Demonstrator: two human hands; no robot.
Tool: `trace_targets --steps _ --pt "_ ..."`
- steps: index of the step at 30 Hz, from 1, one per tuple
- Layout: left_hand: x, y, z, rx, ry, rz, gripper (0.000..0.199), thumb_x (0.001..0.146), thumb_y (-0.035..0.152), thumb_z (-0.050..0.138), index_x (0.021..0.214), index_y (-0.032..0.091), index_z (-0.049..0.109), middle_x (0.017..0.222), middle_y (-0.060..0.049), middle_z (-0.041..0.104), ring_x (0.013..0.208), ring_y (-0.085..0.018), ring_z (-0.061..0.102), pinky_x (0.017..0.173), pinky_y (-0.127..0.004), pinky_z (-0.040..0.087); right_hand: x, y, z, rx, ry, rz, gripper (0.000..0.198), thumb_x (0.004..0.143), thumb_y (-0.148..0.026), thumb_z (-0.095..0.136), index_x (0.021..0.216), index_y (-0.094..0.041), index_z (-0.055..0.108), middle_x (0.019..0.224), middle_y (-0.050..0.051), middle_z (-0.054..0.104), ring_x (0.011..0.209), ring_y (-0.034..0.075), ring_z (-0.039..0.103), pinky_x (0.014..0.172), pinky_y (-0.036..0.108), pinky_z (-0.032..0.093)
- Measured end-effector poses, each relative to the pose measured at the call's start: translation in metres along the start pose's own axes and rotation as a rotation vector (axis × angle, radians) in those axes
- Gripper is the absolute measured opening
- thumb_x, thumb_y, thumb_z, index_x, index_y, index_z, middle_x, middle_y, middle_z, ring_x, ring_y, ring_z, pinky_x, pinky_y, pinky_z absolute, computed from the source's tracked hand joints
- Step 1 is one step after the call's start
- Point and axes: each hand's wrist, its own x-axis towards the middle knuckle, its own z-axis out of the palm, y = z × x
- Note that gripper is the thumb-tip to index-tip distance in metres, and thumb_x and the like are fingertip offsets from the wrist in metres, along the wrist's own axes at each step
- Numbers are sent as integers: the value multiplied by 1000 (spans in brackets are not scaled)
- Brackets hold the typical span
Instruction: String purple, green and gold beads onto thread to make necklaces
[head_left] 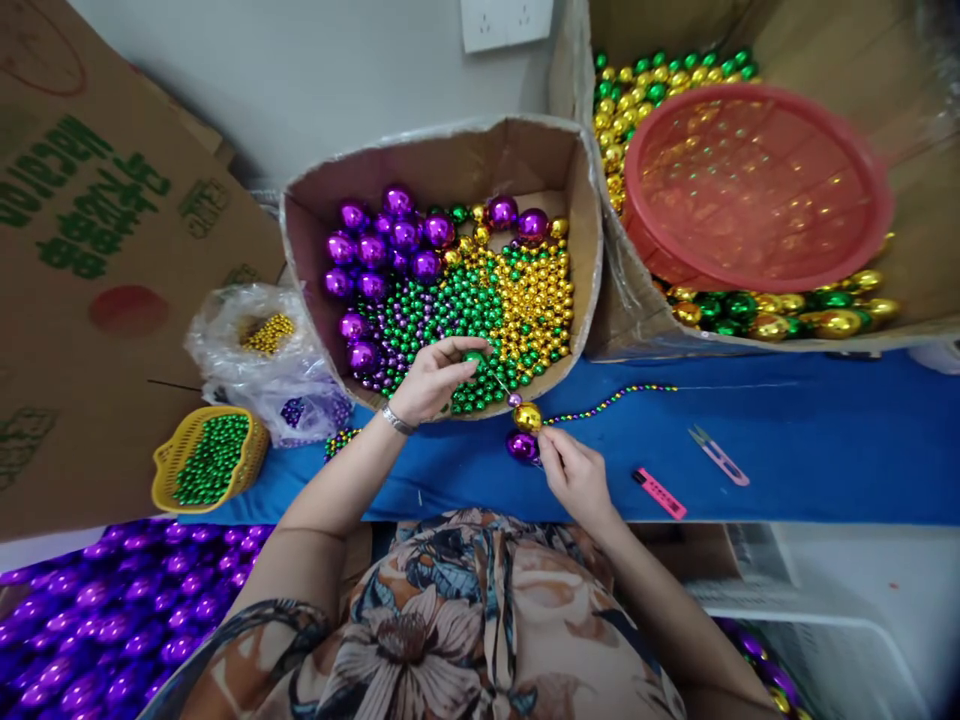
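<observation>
Above the front edge of the cardboard box, my left hand (435,380) is closed, thumb and fingers pinching a shiny green bead (474,361). A thin thread or needle runs from there to a small light-purple bead (514,399). My right hand (576,475) is closed on the bead string beside a large gold bead (528,417), with a large purple bead (522,447) just below. Its fingertips partly hide the string. A strand of small beads (600,405) trails right across the blue cloth, ending in bare thread.
The cardboard box (442,150) holds loose purple, green and gold beads. At right, a red basket (757,270) sits in another bead-filled box. A pink cutter (660,493) and thread snips (720,457) lie on the blue cloth (825,450). A yellow basket (259,440) stands left near plastic bags (217,330).
</observation>
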Motion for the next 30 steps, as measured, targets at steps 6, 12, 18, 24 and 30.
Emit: trace_targets --steps 6,12,18,24,30 --pt "-5 0 1 136 -14 81 39 75 35 76 111 22 67 113 -8 70 103 -19 65 84 -32 55 -4 6 2 -137 -2 -26 24 97 -25 45 103 -19 67 86 6 74 75 15 69 73 24 51" --pt "-13 -1 13 167 -115 112 43 71 30 82 108 20 62 114 -9 68 106 -19 64 85 -30 55 -1 0 6 -137 24 -8 21 98 -26 45 100 -18 65 81 5 73 70 14 68 70 23 49" --pt "-18 -8 20 41 -55 60 35 79 36 74 109 22 65 112 -9 69 98 -18 65 77 -30 54 -2 -3 3 33 -98 76 23 100 -29 39 105 -19 60 87 5 68 79 15 66 73 25 50" --pt "-26 -8 25 18 -25 91 39 72 31 80 108 24 65 109 -6 69 92 -16 65 77 -31 56 -6 2 5 27 -29 49 25 99 -27 43 110 -21 63 93 7 64 84 16 64 79 28 52" --pt "-31 -5 27 -35 -5 66 44 67 32 84 104 22 63 109 -8 69 94 -17 66 76 -30 58 -8 -2 4 37 -1 53 18 97 -26 48 99 -20 65 86 4 64 78 14 62 76 26 50"
